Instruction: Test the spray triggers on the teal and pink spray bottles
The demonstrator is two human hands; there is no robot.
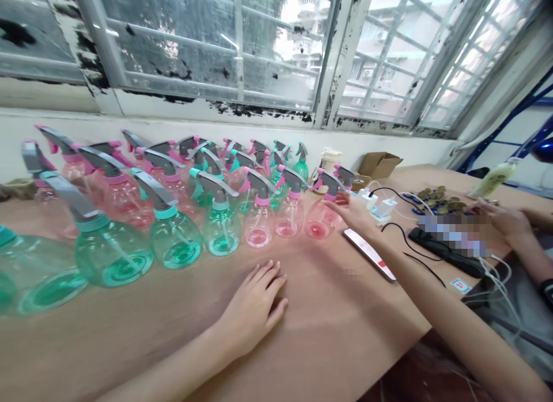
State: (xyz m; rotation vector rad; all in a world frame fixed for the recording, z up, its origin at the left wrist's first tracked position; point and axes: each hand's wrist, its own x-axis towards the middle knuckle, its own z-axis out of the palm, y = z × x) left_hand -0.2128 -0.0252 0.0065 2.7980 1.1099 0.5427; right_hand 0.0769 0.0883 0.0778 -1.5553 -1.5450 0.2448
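Note:
My left hand (254, 307) lies palm down on the brown table, fingers stretched out and a little apart, holding nothing. Reaching further forward, my right hand (349, 211) is at the neck of a pink spray bottle (317, 220) at the right end of the front row, its fingers closed about it. That bottle stands upright; part of its neck is hidden by the fingers. Beside it are another pink spray bottle (289, 216) and a third pink one (258, 223). Green spray bottles (222, 232) continue the row leftward, with grey trigger heads.
More pink and green bottles stand behind, near the window wall. A phone (369, 254) lies under my right forearm. Chargers (384, 208), cables and a black case (444, 252) lie to the right. A co-worker's hands (505, 220) are near a pile of bronze-coloured pieces (440, 200). A cardboard box (380, 165) stands behind.

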